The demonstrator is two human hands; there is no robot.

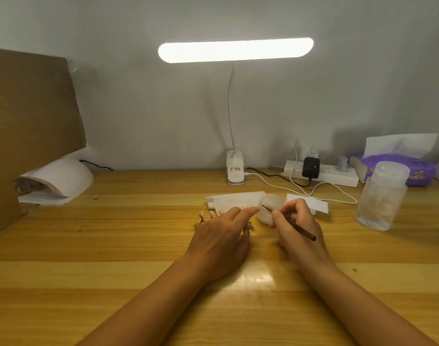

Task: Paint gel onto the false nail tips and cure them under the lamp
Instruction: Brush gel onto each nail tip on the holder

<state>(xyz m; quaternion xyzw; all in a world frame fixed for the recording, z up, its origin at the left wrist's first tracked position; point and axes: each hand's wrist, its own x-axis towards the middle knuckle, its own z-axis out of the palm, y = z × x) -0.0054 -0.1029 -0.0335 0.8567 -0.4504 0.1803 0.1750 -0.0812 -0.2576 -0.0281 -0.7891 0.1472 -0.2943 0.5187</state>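
Observation:
My right hand [294,222] grips a dark thin brush [302,229], whose tip reaches into a small translucent white cup [268,208] tilted on the wooden desk. My left hand [222,229] lies flat-fingered beside the cup, its fingertips touching the cup's rim. Under and around that hand are pink false nail tips on small stands [206,216], partly hidden; another stand [250,227] shows by its thumb. The white dome-shaped curing lamp [63,176] sits at the far left of the desk.
A lit clip-on desk lamp [235,171] stands at the back middle. White tissue sheets [234,199] lie behind the cup. A power strip [320,173] with cables, a purple tissue pack [393,166] and a clear jar [382,196] are at the right. Cardboard [31,106] leans at left.

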